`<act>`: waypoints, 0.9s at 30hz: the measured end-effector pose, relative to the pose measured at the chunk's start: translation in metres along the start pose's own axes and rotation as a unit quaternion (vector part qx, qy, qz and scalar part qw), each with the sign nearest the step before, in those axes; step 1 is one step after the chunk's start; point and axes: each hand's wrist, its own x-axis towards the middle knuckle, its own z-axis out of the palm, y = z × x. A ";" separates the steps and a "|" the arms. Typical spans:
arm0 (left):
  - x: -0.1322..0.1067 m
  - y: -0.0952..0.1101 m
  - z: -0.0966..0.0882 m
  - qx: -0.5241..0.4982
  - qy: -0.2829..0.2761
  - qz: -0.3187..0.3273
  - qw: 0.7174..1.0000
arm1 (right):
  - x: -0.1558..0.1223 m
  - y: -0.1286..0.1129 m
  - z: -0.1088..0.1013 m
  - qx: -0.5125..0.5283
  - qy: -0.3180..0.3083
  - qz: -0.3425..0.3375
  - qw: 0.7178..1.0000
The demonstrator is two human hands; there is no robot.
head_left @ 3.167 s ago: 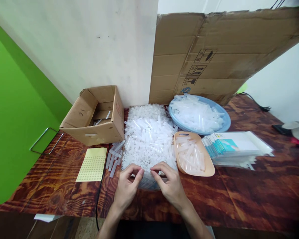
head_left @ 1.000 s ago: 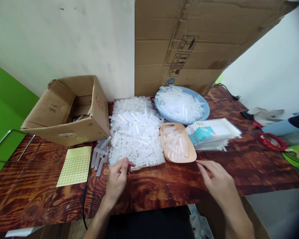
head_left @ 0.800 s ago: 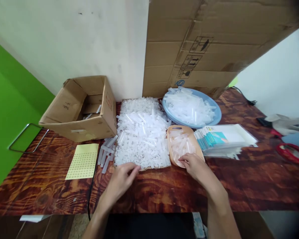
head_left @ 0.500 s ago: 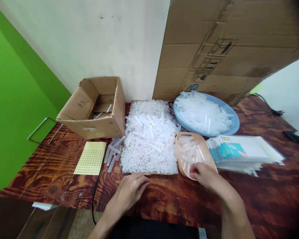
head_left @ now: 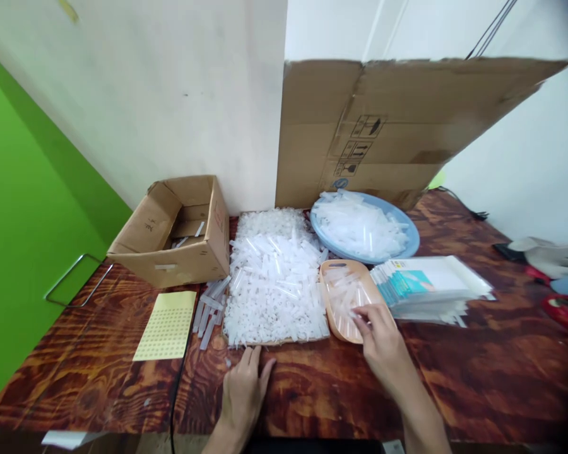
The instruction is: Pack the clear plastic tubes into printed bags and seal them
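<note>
My left hand [head_left: 242,388] rests on the table at the front edge of a flat pile of small white translucent plastic pieces [head_left: 277,284]. Its fingers are stretched out, thumb apart, with nothing held. Over the peach-coloured tray [head_left: 330,318] is my right hand [head_left: 377,331], thumb and fingertips pinched together on what looks like a slim translucent plastic piece [head_left: 353,313]. More such long pieces [head_left: 343,287] lie loosely inside the tray. The palm side of the right hand is hidden.
A blue basin [head_left: 414,243] heaped with translucent pieces stands behind the tray. Packaged bags [head_left: 435,280] are stacked at right. On the left are an open cardboard box [head_left: 194,268], a yellow sticker sheet [head_left: 165,325], loose strips [head_left: 211,309] and a black cable [head_left: 177,384]. Large cardboard [head_left: 312,139] leans behind.
The view has tilted up and shifted right. My right hand has lifted slightly within the tray, its fingertips now on a piece. My left hand has turned, its fingers pointing more forward.
</note>
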 end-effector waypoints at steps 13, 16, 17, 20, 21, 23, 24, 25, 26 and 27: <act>-0.081 -0.072 -0.008 0.002 0.190 -0.066 0.980 | -0.065 -0.098 0.094 0.104 -0.252 -0.090 0.958; -0.098 -0.076 -0.001 -0.048 0.171 -0.034 0.984 | -0.071 -0.098 0.117 0.075 -0.258 -0.135 0.954; -0.097 -0.073 0.001 -0.079 0.156 -0.027 0.984 | -0.072 -0.097 0.122 0.063 -0.254 -0.149 0.954; -0.080 -0.061 0.001 -0.164 0.109 -0.044 0.979 | -0.076 -0.090 0.132 0.052 -0.225 -0.169 0.958; -0.072 -0.058 0.001 -0.179 0.104 -0.052 0.977 | -0.076 -0.087 0.133 0.057 -0.210 -0.167 0.962; -0.055 -0.053 0.003 -0.187 0.108 -0.075 0.974 | -0.076 -0.080 0.134 0.065 -0.173 -0.159 0.970; -0.048 -0.052 0.005 -0.184 0.114 -0.086 0.972 | -0.075 -0.077 0.134 0.068 -0.157 -0.158 0.973; -0.042 -0.050 0.007 -0.181 0.122 -0.097 0.971 | -0.073 -0.073 0.133 0.070 -0.145 -0.160 0.974; -0.036 -0.050 0.009 -0.180 0.129 -0.105 0.969 | -0.071 -0.069 0.132 0.074 -0.139 -0.163 0.974; -0.032 -0.049 0.011 -0.181 0.139 -0.111 0.967 | -0.069 -0.066 0.130 0.082 -0.138 -0.163 0.974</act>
